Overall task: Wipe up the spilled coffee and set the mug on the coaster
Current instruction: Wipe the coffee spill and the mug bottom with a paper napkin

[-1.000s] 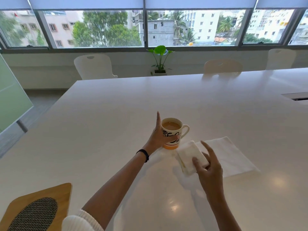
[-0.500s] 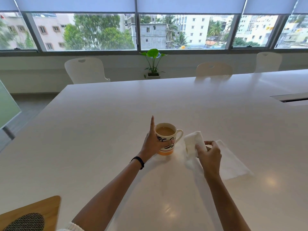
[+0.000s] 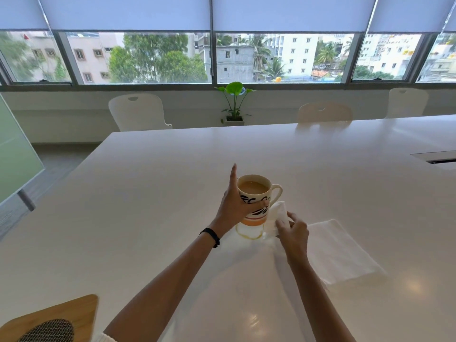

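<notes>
A: Left hand (image 3: pixel 233 206)?
B: Wrapped round the mug (image 3: pixel 255 198), index finger straight up; mug lifted clear of the table (image 3: pixel 148 193), a coffee ring (image 3: pixel 249 233) under it.
A: Right hand (image 3: pixel 293 233)?
B: Pinching a folded tissue (image 3: pixel 280 214) beside the ring. Coaster (image 3: pixel 53 322) sits at the near-left corner.

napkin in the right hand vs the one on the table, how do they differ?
The napkin in the right hand is bunched up; the napkin on the table lies flat and spread out.
The held one is pinched upright beside the lifted mug; the flat one lies untouched, right of that hand.
The held one is close to the coffee ring; the flat one lies further from it.
Both are plain white.
</notes>
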